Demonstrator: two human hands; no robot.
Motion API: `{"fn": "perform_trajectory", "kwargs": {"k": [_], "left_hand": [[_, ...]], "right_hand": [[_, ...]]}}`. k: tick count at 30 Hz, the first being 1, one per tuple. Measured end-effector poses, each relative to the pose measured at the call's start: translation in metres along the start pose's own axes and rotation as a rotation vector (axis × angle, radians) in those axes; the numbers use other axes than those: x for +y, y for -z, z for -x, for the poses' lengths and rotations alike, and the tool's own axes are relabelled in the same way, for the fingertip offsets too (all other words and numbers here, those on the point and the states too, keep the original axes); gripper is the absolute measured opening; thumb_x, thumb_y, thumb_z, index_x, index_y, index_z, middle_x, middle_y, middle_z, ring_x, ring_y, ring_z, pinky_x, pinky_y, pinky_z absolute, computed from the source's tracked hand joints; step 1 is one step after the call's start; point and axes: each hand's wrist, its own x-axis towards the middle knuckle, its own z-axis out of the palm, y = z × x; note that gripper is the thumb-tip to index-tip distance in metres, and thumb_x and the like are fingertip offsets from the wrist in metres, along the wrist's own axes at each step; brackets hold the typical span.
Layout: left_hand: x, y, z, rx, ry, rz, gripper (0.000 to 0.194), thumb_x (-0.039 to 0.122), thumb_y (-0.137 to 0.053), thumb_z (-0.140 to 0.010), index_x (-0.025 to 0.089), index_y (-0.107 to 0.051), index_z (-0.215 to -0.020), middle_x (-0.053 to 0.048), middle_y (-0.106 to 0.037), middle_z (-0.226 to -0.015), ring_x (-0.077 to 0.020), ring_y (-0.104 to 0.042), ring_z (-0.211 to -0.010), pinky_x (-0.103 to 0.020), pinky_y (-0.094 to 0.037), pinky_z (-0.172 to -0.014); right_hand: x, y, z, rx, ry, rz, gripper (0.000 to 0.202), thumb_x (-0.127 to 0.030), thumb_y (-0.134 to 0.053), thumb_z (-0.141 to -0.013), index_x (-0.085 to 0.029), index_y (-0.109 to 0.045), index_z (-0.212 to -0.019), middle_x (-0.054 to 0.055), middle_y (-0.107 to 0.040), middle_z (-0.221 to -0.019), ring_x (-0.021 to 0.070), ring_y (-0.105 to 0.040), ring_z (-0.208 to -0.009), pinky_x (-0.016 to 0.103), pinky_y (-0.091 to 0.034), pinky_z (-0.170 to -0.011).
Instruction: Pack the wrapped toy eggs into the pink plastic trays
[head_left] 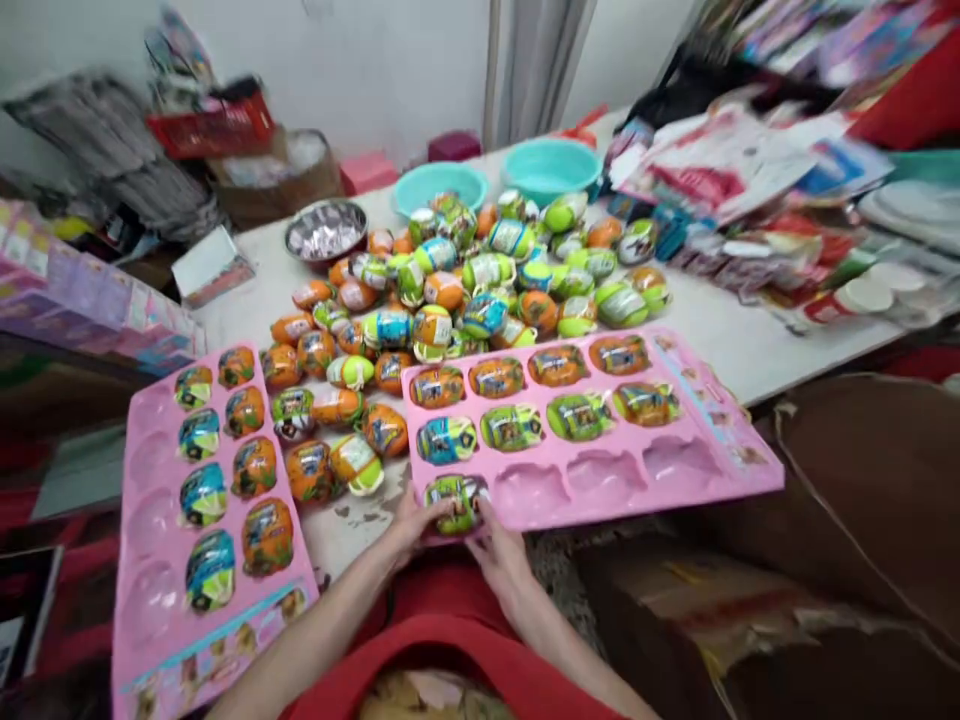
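Note:
My left hand and my right hand close from both sides on a green plastic-wrapped toy egg. It sits in the front left hollow of a pink moulded tray. My thumbs lie near the egg's top, and some fingers are hidden at the tray's front edge. Behind it, the tray's two back rows hold orange, green and blue wrapped eggs. A second pink tray lies to the left, with two columns of eggs, orange on its right side and mostly blue-green beside them.
A large heap of wrapped eggs covers the middle of the white table. Behind it stand two turquoise basins and a metal bowl of small packets. Bags and papers clutter the right; brown cartons stand below.

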Motion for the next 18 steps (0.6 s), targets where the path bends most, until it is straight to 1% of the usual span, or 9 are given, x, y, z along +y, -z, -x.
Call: {"fn": "perform_trajectory", "kwargs": {"k": [2,5,8,11,12,13,15,16,18], "left_hand": [[0.013,-0.009,-0.004,0.017,0.044,0.004,0.074,0.04,-0.082,-0.057,0.021,-0.048,-0.12,-0.009,-0.067,-0.111,-0.0272,-0.064,-0.099,-0.04,-0.054,-0.086],[0.018,-0.011,-0.007,0.161,-0.028,-0.282,0.066,0.043,-0.08,-0.058,0.019,-0.052,-0.114,-0.007,-0.067,-0.102,-0.0257,-0.063,-0.094,-0.041,-0.051,-0.086],[0.013,-0.008,-0.002,0.257,-0.107,-0.59,0.06,0.047,-0.075,-0.063,0.018,-0.055,-0.112,-0.008,-0.066,-0.102,-0.0274,-0.062,-0.097,-0.043,-0.048,-0.089],[-0.002,-0.006,-0.001,0.336,-0.182,-0.797,0.071,0.053,-0.068,-0.069,0.012,-0.051,-0.124,-0.015,-0.062,-0.113,-0.0321,-0.06,-0.105,-0.045,-0.048,-0.089],[-0.009,-0.007,-0.005,0.391,-0.254,-0.898,0.075,0.055,-0.064,-0.072,0.01,-0.047,-0.13,-0.019,-0.059,-0.119,-0.0339,-0.057,-0.11,-0.046,-0.047,-0.09],[-0.016,-0.009,-0.012,0.46,-0.384,-1.014,0.075,0.054,-0.062,-0.075,0.01,-0.045,-0.134,-0.021,-0.054,-0.128,-0.0356,-0.053,-0.118,-0.049,-0.044,-0.095],[-0.029,-0.018,-0.029,0.371,-0.719,-1.27,0.065,0.045,-0.062,-0.078,0.02,-0.048,-0.137,-0.017,-0.048,-0.14,-0.0362,-0.042,-0.13,-0.053,-0.036,-0.104],[-0.033,-0.025,-0.035,0.284,-0.871,-1.393,0.06,0.038,-0.063,-0.078,0.028,-0.049,-0.136,-0.012,-0.047,-0.143,-0.0358,-0.038,-0.134,-0.055,-0.032,-0.106],[-0.041,-0.036,-0.043,0.134,-1.032,-1.583,0.06,0.026,-0.063,-0.077,0.04,-0.051,-0.134,-0.004,-0.05,-0.142,-0.0353,-0.036,-0.136,-0.059,-0.027,-0.108]], "right_hand": [[-0.006,-0.005,-0.006,0.06,-0.073,-0.011,0.064,-0.035,-0.091,-0.035,-0.018,-0.064,-0.091,0.004,-0.072,-0.083,0.0255,-0.066,-0.086,0.032,-0.055,-0.064],[-0.006,-0.008,-0.017,0.17,-0.134,-0.001,0.06,-0.03,-0.092,-0.036,-0.016,-0.064,-0.087,0.003,-0.072,-0.079,0.0233,-0.067,-0.078,0.03,-0.054,-0.06],[-0.006,-0.006,-0.018,0.209,-0.11,-0.012,0.056,-0.03,-0.092,-0.036,-0.013,-0.063,-0.081,0.005,-0.07,-0.071,0.0223,-0.066,-0.066,0.03,-0.053,-0.054],[-0.004,0.002,-0.019,0.14,-0.102,-0.034,0.057,-0.036,-0.093,-0.033,-0.012,-0.063,-0.075,0.007,-0.068,-0.064,0.0225,-0.064,-0.059,0.03,-0.052,-0.05],[-0.002,0.006,-0.022,0.096,-0.105,-0.024,0.056,-0.04,-0.093,-0.036,-0.013,-0.062,-0.075,0.005,-0.067,-0.062,0.0211,-0.064,-0.057,0.029,-0.051,-0.05],[-0.001,0.011,-0.027,0.071,-0.109,0.025,0.053,-0.044,-0.091,-0.039,-0.014,-0.062,-0.072,0.003,-0.064,-0.058,0.0197,-0.062,-0.054,0.028,-0.05,-0.048],[-0.002,0.02,-0.037,-0.012,-0.053,0.191,0.047,-0.052,-0.086,-0.052,-0.015,-0.061,-0.069,0.003,-0.06,-0.055,0.0203,-0.062,-0.056,0.028,-0.051,-0.049],[-0.004,0.025,-0.039,-0.056,-0.01,0.266,0.045,-0.054,-0.082,-0.061,-0.015,-0.062,-0.073,0.003,-0.061,-0.059,0.0209,-0.063,-0.061,0.03,-0.052,-0.052],[-0.012,0.034,-0.038,-0.138,0.067,0.349,0.039,-0.051,-0.072,-0.077,-0.015,-0.064,-0.09,0.005,-0.065,-0.077,0.0216,-0.065,-0.076,0.033,-0.056,-0.061]]}}
